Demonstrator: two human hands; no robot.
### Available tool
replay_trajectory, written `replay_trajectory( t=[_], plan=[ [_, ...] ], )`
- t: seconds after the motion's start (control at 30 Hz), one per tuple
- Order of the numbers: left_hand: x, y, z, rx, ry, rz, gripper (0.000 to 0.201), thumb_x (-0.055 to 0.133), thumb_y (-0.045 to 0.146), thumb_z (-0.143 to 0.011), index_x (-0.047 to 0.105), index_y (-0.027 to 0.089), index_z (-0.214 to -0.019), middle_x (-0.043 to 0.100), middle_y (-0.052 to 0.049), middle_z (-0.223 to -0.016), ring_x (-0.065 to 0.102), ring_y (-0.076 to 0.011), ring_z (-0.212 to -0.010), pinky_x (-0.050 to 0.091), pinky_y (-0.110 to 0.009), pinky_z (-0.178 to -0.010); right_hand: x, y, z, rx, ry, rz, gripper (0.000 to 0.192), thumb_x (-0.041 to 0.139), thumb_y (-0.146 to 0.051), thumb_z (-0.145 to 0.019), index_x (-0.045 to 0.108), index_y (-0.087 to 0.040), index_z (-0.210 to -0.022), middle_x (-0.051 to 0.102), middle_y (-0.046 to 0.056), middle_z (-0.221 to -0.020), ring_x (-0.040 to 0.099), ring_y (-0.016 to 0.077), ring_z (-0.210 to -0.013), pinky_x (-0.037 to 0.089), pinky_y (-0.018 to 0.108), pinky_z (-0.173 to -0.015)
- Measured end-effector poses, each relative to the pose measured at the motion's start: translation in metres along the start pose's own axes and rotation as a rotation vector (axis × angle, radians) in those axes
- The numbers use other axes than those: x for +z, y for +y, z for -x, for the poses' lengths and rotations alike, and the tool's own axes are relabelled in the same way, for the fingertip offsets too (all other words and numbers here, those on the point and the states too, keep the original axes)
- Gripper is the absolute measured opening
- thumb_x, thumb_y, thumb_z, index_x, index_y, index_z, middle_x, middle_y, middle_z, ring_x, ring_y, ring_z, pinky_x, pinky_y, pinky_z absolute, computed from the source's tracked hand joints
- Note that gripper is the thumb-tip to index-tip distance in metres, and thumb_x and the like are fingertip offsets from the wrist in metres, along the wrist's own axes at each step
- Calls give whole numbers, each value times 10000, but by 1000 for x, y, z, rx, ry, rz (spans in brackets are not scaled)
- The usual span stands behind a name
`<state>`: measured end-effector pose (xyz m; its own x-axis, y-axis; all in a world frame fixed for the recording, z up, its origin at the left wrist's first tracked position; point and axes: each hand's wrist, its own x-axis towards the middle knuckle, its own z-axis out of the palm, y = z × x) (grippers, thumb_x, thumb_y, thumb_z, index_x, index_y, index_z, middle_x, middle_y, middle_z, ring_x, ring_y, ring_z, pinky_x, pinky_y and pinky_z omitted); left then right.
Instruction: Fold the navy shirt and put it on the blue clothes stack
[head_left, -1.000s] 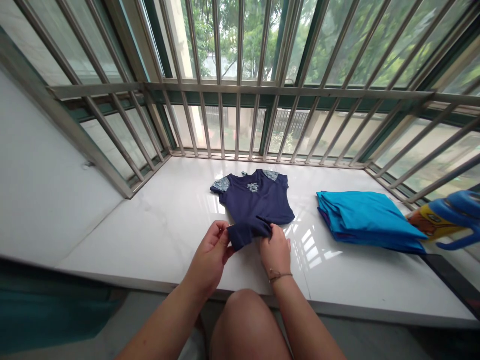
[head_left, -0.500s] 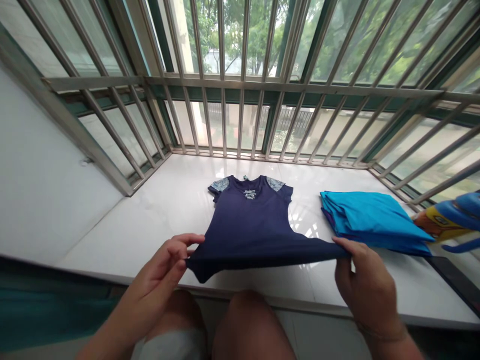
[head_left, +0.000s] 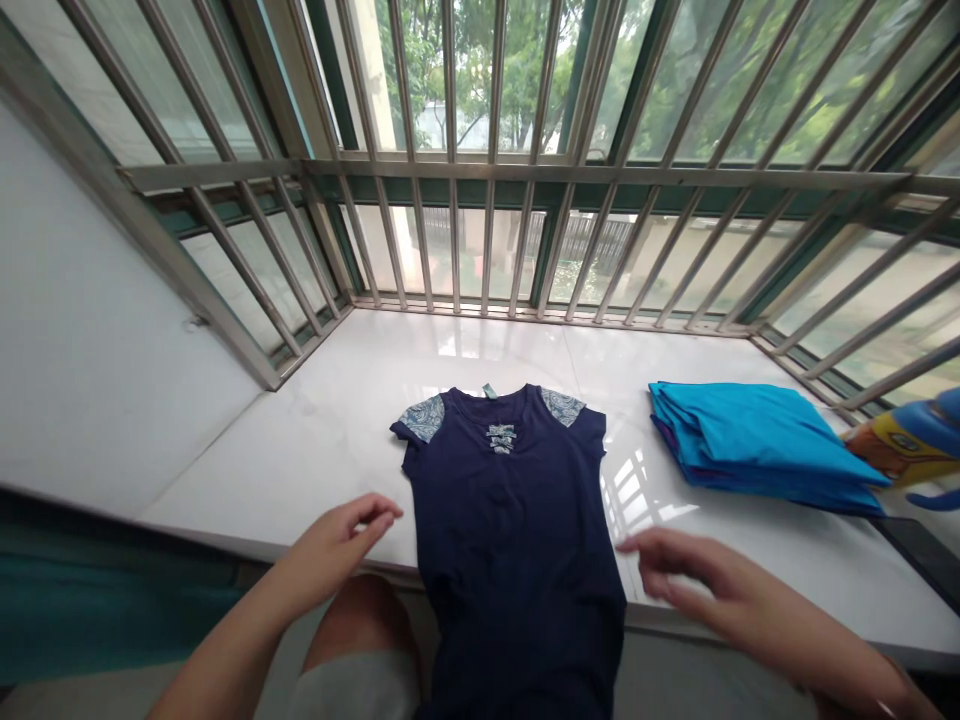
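A navy blue short-sleeved top (head_left: 514, 520) with patterned shoulder patches lies flat on the white marble ledge (head_left: 315, 440), its lower part hanging over the front edge across my lap. My left hand (head_left: 341, 545) hovers just left of the top near the ledge's edge, fingers loosely apart, holding nothing. My right hand (head_left: 694, 575) hovers just right of the top, fingers spread, also holding nothing.
A folded turquoise cloth pile (head_left: 750, 445) lies on the ledge at the right. A blue and yellow toy-like object (head_left: 911, 445) and a dark flat item (head_left: 922, 550) sit at the far right. Metal window bars (head_left: 480, 180) enclose the ledge.
Both hands held the top's hem and stretched it wide; now they have let go, and the top lies spread out, pulled toward me with its hem over the ledge's edge.
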<state>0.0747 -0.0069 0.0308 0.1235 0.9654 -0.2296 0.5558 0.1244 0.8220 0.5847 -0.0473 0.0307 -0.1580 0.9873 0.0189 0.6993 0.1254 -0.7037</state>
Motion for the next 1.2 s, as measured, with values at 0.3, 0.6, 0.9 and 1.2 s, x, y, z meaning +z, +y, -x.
replay_trajectory(
  t=[0.3, 0.6, 0.9, 1.2],
  plan=[
    [0, 1, -176, -217, 333, -517, 363, 692, 525, -962, 756, 177, -1042, 787, -171, -1138, 746, -309, -1078, 508, -322, -836, 25, 10, -227, 198, 153, 541, 426, 605, -365, -1052, 734, -121, -1376, 723, 224, -1404, 656, 323, -1320, 492, 400, -1108],
    [-21, 12, -247, -200, 335, -454, 256, 589, 386, -1046, 721, 194, -941, 777, -72, -878, 707, -232, -832, 437, -303, -708, 27, 27, -276, 423, 83, 537, 377, 621, -404, -1049, 818, -123, -1204, 792, 256, -1230, 750, 348, -1146, 535, 406, -938],
    [4, 60, -249, 26, 456, -368, 162, 720, 297, -956, 731, 231, -1104, 801, -63, -1021, 724, -242, -973, 490, -304, -818, 9, 3, -255, 297, 276, 444, 385, 634, -414, -1020, 727, -170, -1303, 811, 159, -1157, 752, 278, -1034, 520, 330, -865],
    [47, 76, -222, 168, -86, -219, 360, 610, 542, -1043, 797, 240, -987, 836, -64, -988, 765, -240, -836, 565, -324, -765, 29, -23, -230, -10, -212, 252, 415, 520, -514, -1088, 807, -226, -1008, 805, 42, -916, 705, 217, -864, 514, 304, -814]
  ],
)
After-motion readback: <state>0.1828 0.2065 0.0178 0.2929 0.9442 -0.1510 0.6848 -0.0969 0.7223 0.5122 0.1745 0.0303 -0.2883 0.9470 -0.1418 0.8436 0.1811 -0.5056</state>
